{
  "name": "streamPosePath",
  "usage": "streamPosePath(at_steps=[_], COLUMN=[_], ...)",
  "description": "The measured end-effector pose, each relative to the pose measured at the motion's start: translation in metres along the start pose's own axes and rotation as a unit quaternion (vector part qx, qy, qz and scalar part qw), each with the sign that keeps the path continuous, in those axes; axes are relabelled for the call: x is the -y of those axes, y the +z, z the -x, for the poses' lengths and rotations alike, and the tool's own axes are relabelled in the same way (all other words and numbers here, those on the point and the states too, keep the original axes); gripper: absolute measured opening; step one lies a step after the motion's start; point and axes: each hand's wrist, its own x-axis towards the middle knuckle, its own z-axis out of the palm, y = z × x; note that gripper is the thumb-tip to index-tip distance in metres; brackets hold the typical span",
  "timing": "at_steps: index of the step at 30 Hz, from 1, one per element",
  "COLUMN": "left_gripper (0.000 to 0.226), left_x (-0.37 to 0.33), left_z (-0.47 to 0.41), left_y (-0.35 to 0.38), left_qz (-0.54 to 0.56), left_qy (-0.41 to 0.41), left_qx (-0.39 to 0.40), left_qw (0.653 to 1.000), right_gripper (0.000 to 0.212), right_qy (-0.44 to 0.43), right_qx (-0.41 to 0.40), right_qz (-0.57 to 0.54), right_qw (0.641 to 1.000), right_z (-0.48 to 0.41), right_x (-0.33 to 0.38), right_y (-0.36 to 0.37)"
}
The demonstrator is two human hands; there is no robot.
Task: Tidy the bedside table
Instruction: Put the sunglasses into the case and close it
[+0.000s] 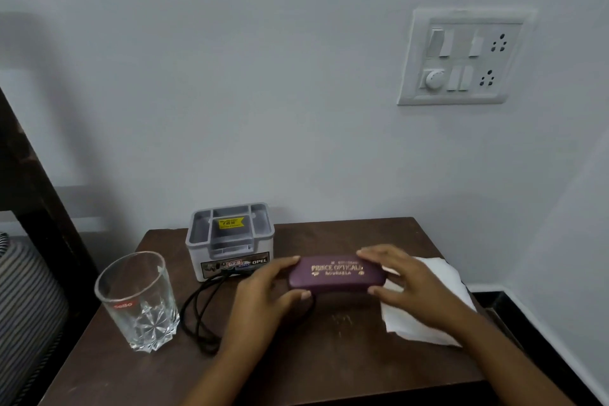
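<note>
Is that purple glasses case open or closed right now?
Closed. The purple glasses case has its lid down, no gap or lining showing; the left hand and right hand grip its ends.

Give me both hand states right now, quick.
Left hand: holds the left end of the purple hard oblong spectacle case with gold lettering.
Right hand: holds its right end.

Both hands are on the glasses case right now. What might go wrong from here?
1. The black cable lies looped just under the left hand; carrying the glasses case leftward may snag and drag it.
2. The glass stands near the table's left edge; a sweeping left forearm might knock it over.
3. The tissue lies partly under the right hand and may get dragged along.
</note>
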Motion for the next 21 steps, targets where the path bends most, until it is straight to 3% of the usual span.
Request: streamPosePath(at_steps=[5, 11, 21], left_gripper=[0.052, 0.056, 0.051], left_x=[0.001, 0.018, 0.026], left_z=[-0.076, -0.126, -0.141], left_y=[0.052, 0.094, 0.120], left_qz=[0.056, 0.027, -0.007], left_qy=[-0.027, -0.055, -0.044], left_qx=[0.033, 0.079, 0.061], left_qw=[0.998, 0.995, 0.997], right_gripper=[0.054, 0.052, 0.052], right_qy=[0.081, 0.141, 0.151], right_qx=[0.014, 0.038, 0.032], right_qz=[0.049, 0.079, 0.082], right_qw=[0.995, 0.986, 0.985], right_z=[-0.051, -0.083, -0.100], right_x=[-0.034, -0.078, -0.113], right_y=[-0.043, -0.057, -0.061])
